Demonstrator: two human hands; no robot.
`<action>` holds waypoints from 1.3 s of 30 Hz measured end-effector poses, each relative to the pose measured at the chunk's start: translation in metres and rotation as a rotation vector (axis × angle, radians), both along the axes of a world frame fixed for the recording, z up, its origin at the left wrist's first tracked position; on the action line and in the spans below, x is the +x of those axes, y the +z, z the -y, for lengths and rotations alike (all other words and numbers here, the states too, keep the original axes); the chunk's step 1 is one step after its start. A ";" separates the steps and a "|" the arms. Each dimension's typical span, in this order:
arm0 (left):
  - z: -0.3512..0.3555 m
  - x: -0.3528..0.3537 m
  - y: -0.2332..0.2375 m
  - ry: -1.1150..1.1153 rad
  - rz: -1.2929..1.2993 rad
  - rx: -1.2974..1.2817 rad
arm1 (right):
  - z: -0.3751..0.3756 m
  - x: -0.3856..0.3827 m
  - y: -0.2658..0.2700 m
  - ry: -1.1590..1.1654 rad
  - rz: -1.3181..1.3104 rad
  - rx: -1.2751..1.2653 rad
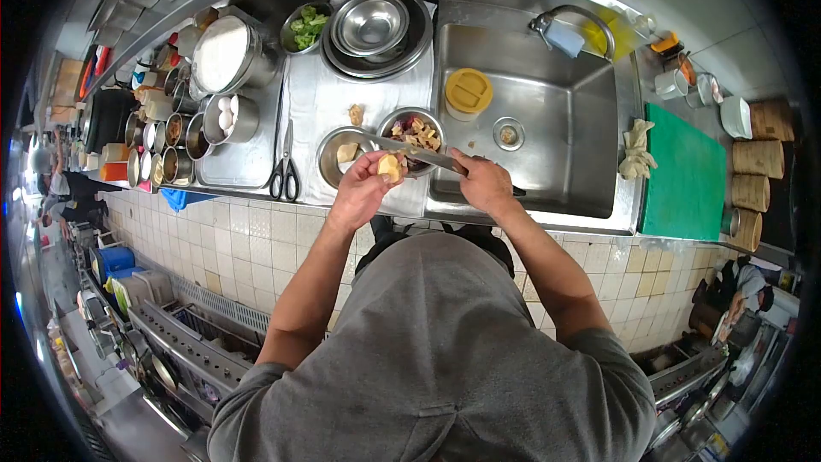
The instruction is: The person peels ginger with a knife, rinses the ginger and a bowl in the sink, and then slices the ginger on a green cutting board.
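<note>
My left hand [366,186] is closed around a pale yellow piece of ginger [391,168] with a cut face showing. In my right hand [484,183] is the handle of a knife [423,154]; its blade points left, just above the ginger. A steel bowl [323,168] below my left hand holds a pale peeled piece. Under the blade, a second steel bowl [386,124] contains peelings and dark reddish scraps. One unpeeled ginger knob [356,114] lies on the white cloth [304,103] behind the bowls.
Black-handled scissors [285,175] lie at left, near a pot of eggs [243,124]. Stacked steel bowls [376,26] and a bowl of greens [308,27] stand behind. The sink [556,154] holds a yellow-lidded container [469,92]. A green cutting board [682,175] is farther right.
</note>
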State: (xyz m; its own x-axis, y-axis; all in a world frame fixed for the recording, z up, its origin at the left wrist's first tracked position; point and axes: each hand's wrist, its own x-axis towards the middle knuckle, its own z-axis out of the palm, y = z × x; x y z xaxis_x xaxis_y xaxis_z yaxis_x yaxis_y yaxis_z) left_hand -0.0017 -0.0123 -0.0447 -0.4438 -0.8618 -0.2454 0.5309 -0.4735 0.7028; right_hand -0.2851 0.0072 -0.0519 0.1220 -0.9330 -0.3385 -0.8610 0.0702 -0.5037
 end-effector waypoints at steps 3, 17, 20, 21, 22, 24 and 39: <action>0.001 -0.001 0.005 0.020 -0.012 0.021 | 0.001 -0.004 0.004 -0.029 0.006 0.041; 0.001 -0.030 0.006 0.060 -0.211 0.086 | -0.011 0.051 0.057 0.016 0.113 -0.251; -0.003 -0.032 0.015 0.097 -0.168 0.084 | -0.007 0.050 0.064 0.000 0.099 -0.203; -0.004 -0.030 0.015 0.110 -0.138 0.107 | -0.005 0.048 0.060 0.000 0.098 -0.203; -0.003 -0.028 0.015 0.124 -0.108 0.129 | -0.004 0.045 0.052 -0.008 0.089 -0.198; -0.002 -0.020 0.009 0.115 -0.099 0.151 | -0.001 0.037 0.032 -0.014 0.081 -0.194; 0.002 -0.026 0.003 0.133 0.099 0.104 | -0.004 0.044 0.041 -0.006 0.154 -0.143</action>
State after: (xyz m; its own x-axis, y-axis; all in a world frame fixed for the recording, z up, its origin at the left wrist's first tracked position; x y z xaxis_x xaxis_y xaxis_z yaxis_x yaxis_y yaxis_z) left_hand -0.0273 -0.0139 -0.0418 -0.2971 -0.8790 -0.3729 0.5244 -0.4766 0.7056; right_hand -0.2415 0.0109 -0.0112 0.1562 -0.9712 -0.1801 -0.7731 -0.0068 -0.6342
